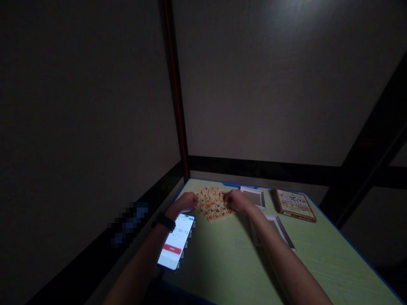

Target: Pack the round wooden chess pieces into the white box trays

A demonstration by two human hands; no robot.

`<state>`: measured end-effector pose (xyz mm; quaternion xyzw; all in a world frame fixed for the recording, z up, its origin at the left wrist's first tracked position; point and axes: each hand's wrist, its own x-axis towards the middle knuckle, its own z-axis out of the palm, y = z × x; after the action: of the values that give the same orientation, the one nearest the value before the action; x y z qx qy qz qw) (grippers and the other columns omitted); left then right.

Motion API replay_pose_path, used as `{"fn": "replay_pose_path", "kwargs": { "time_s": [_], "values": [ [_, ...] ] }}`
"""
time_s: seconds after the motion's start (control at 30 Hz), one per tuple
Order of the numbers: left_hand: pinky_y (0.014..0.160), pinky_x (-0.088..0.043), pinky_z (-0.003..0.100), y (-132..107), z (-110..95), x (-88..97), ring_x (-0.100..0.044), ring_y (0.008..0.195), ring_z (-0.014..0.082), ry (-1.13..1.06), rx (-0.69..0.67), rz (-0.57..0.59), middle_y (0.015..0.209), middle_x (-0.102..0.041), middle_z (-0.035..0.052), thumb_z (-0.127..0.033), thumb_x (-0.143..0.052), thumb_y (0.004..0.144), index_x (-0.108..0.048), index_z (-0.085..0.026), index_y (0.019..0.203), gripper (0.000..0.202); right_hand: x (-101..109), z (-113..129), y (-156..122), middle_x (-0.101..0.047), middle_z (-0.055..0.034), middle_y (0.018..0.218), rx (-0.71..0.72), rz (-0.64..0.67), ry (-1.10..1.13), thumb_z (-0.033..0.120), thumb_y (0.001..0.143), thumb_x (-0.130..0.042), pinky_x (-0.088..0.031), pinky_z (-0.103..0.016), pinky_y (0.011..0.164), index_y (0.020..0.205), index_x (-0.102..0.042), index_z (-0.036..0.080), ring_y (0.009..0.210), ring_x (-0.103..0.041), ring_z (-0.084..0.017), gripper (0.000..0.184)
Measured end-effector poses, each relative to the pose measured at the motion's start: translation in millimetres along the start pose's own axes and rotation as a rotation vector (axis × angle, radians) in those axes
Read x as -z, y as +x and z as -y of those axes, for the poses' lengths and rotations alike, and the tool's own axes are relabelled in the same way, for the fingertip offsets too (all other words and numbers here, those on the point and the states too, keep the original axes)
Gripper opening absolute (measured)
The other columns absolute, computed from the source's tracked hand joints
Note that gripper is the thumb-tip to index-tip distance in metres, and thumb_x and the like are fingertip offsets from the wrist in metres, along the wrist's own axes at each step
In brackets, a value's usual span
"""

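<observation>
Light-green table with blue edging point(222, 262): lit white-screened rectangular phone point(176, 245) beside left forearm, flat brown-edged printed box point(295, 204) at right, two shallow white-rimmed rectangular trays point(254, 198) nearer the middle; right forearm blocks part of the closer one. Pale round discs point(211, 205), many marked red or black, bunched on table between left hand point(188, 201) and right hand point(236, 200). Both hands' fingers curled; can't tell if gripping. Count: one phone, one box, two trays; discs too crowded.

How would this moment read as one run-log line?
left hand: at left edge of round beige marked discs; right hand: at right edge; surface: green blue-edged table
</observation>
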<state>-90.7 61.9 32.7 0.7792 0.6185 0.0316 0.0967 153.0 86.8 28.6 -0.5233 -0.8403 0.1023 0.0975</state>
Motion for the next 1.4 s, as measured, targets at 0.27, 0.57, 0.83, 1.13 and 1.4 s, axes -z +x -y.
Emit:
{"fn": "replay_pose_path", "kwargs": {
  "time_s": [0.27,0.57,0.83,1.13,1.4],
  "values": [
    [0.082,-0.046,0.021,-1,2,-2.8,-0.065,0.095,0.0157,-0.010,-0.010,-0.055,0.097,-0.074,0.0040,-0.013,-0.052,0.079,-0.074,-0.020,0.095,0.027,2,-4,0,-0.076,-0.0011,0.074,0.073,0.019,0.091,0.001,0.064,-0.057,-0.044,-0.019,0.063,0.079,-0.079,0.018,0.067,-0.066,-0.015,0.032],
    [0.081,-0.046,0.026,-3,-3,-2.7,-0.065,0.090,0.0187,0.074,-0.030,-0.077,0.089,-0.073,0.0074,-0.012,-0.055,0.077,-0.073,-0.018,0.083,0.020,-3,-4,2,-0.073,0.0014,0.068,0.114,0.024,0.108,-0.002,0.062,-0.054,-0.042,-0.018,0.063,0.068,-0.077,0.018,0.065,-0.064,-0.012,0.032],
    [0.084,-0.048,0.028,-8,-9,2.6,-0.065,0.095,0.0210,0.151,-0.006,-0.075,0.095,-0.071,0.0108,-0.012,-0.056,0.078,-0.071,-0.016,0.087,0.018,3,-11,1,-0.074,-0.0073,0.078,0.025,-0.035,-0.004,0.000,0.069,-0.049,-0.040,-0.021,0.064,0.080,-0.077,0.014,0.074,-0.065,-0.016,0.033],
    [0.088,-0.048,0.037,-44,-91,-5.1,-0.064,0.100,0.0266,0.201,-0.035,-0.112,0.104,-0.069,0.0155,-0.020,-0.051,0.087,-0.068,-0.015,0.102,0.023,-11,-6,-4,-0.068,-0.0168,0.107,-0.008,-0.035,-0.104,0.014,0.082,-0.053,-0.041,-0.025,0.071,0.096,-0.072,0.015,0.087,-0.065,-0.021,0.024],
    [0.081,-0.049,0.034,-55,-133,-29.0,-0.067,0.095,0.0262,0.065,0.006,-0.080,0.101,-0.071,0.0142,-0.028,-0.059,0.088,-0.071,-0.015,0.099,0.021,3,-18,-3,-0.074,-0.0080,0.086,-0.018,-0.007,-0.030,0.009,0.077,-0.056,-0.041,-0.021,0.066,0.088,-0.074,0.014,0.075,-0.064,-0.015,0.022]
  ]
}}
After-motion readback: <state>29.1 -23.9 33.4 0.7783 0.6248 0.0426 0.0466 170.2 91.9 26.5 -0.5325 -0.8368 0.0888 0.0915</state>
